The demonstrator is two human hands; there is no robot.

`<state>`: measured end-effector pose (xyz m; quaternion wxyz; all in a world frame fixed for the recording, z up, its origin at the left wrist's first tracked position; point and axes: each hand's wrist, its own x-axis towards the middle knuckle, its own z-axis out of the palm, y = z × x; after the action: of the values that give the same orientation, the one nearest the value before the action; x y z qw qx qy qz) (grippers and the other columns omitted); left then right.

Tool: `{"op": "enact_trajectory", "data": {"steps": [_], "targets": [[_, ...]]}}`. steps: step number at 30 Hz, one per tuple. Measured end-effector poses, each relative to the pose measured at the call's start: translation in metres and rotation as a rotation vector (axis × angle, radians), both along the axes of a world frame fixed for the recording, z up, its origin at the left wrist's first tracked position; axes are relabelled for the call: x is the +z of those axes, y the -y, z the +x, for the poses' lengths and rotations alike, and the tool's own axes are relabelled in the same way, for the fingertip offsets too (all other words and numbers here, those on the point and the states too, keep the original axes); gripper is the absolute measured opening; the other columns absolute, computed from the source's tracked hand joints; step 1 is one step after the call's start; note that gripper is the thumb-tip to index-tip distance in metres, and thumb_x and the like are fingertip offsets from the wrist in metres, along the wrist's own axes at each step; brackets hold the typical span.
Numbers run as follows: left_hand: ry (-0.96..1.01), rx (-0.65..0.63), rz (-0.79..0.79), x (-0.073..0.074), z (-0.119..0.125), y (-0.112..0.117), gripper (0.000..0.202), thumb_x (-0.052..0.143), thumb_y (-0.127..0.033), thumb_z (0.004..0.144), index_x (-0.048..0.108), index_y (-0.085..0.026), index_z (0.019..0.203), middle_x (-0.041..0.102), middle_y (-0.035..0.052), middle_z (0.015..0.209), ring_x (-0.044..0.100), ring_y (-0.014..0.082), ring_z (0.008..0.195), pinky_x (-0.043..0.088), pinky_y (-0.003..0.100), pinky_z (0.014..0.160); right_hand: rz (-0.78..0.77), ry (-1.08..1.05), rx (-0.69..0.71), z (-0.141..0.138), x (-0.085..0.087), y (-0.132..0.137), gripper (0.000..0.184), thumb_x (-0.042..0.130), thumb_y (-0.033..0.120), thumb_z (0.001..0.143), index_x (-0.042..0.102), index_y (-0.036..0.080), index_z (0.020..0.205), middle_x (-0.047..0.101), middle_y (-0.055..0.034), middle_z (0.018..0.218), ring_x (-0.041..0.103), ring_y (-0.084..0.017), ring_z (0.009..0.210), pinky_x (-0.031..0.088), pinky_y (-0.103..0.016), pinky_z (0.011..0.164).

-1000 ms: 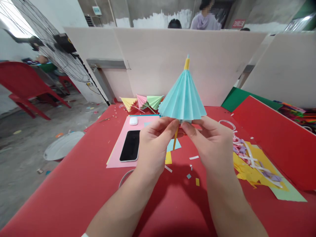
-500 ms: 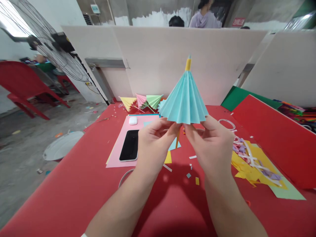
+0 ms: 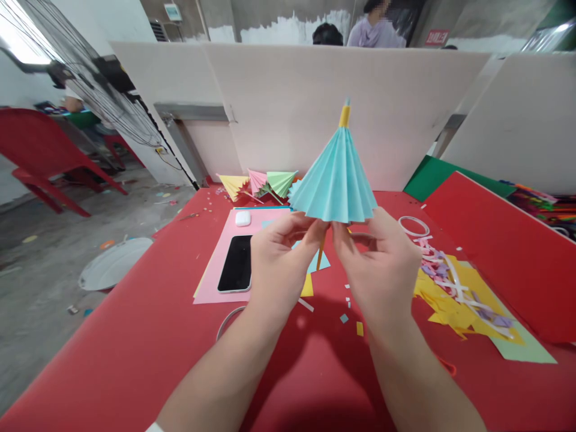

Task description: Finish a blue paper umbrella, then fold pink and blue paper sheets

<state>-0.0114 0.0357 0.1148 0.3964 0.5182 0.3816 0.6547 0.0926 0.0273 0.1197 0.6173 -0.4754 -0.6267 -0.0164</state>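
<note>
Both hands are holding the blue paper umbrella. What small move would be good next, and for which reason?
I would probably ease the left hand and right hand slightly upward along the stick, to spread the blue paper umbrella: its pleats form a steep cone, and both hands pinch close beneath its rim. What they grip there is hidden.

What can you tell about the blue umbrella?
The blue umbrella looks like pleated paper shaped into a cone. A yellow band wraps its top below a blue tip; an orange stick shows underneath. It points up, tilted slightly, above the table, held near its rim by the left hand and right hand.
</note>
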Motion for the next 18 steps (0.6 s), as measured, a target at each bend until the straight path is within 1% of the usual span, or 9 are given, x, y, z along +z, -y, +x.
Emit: {"op": "enact_trajectory", "data": {"steps": [2, 5, 8, 10, 14, 18], "targets": [[0.008, 0.005, 0.019, 0.0008, 0.0008, 0.0005, 0.009, 0.068, -0.029, 0.074, 0.07, -0.02, 0.072, 0.067, -0.0002, 0.071, 0.061, 0.0128, 0.066, 0.051, 0.023, 0.063, 0.037, 0.047, -0.019, -0.0003, 0.0007, 0.001, 0.008, 0.057, 0.016, 0.079, 0.059, 0.023, 0.077, 0.057, 0.0017, 0.066, 0.055, -0.011, 0.064, 0.054, -0.023, 0.057], [0.013, 0.002, 0.049, 0.0019, 0.0014, 0.0019, 0.007, 0.066, -0.027, 0.076, 0.069, -0.021, 0.074, 0.065, -0.0016, 0.068, 0.06, 0.0114, 0.064, 0.051, 0.022, 0.062, 0.079, 0.103, 0.014, 0.0017, 0.0012, 0.0025, 0.009, 0.057, 0.014, 0.08, 0.058, 0.022, 0.076, 0.058, 0.0016, 0.068, 0.055, -0.011, 0.065, 0.052, -0.022, 0.055], [0.017, 0.036, 0.039, 0.0018, 0.0011, 0.003, 0.008, 0.067, -0.027, 0.074, 0.068, -0.02, 0.072, 0.063, -0.0012, 0.069, 0.06, 0.0114, 0.063, 0.05, 0.022, 0.06, 0.066, 0.139, 0.068, 0.0051, 0.0019, 0.0037, 0.009, 0.056, 0.015, 0.081, 0.059, 0.023, 0.079, 0.06, 0.0009, 0.071, 0.056, -0.012, 0.068, 0.052, -0.024, 0.057], [0.022, 0.047, 0.026, 0.0011, 0.0009, 0.0033, 0.01, 0.069, -0.029, 0.073, 0.067, -0.019, 0.071, 0.064, -0.0003, 0.071, 0.06, 0.0122, 0.064, 0.05, 0.022, 0.058, 0.046, 0.166, 0.079, 0.0067, 0.0029, 0.0045, 0.008, 0.055, 0.017, 0.082, 0.06, 0.023, 0.081, 0.06, 0.0003, 0.072, 0.057, -0.013, 0.069, 0.052, -0.025, 0.058], [0.04, 0.051, 0.023, 0.0006, 0.0003, 0.0029, 0.011, 0.07, -0.029, 0.072, 0.067, -0.019, 0.073, 0.065, 0.0004, 0.076, 0.061, 0.0134, 0.068, 0.05, 0.024, 0.062, 0.037, 0.18, 0.087, 0.0065, 0.0045, 0.0061, 0.007, 0.055, 0.02, 0.083, 0.061, 0.024, 0.083, 0.061, -0.0005, 0.074, 0.058, -0.014, 0.07, 0.052, -0.027, 0.058], [0.016, 0.053, 0.062, 0.0008, 0.0, 0.0028, 0.007, 0.067, -0.026, 0.075, 0.068, -0.02, 0.078, 0.064, -0.0006, 0.071, 0.062, 0.0136, 0.071, 0.05, 0.023, 0.066, 0.062, 0.196, 0.078, 0.0039, 0.0037, 0.007, 0.007, 0.056, 0.021, 0.083, 0.062, 0.023, 0.086, 0.063, -0.0017, 0.077, 0.06, -0.016, 0.072, 0.051, -0.029, 0.059]]}}
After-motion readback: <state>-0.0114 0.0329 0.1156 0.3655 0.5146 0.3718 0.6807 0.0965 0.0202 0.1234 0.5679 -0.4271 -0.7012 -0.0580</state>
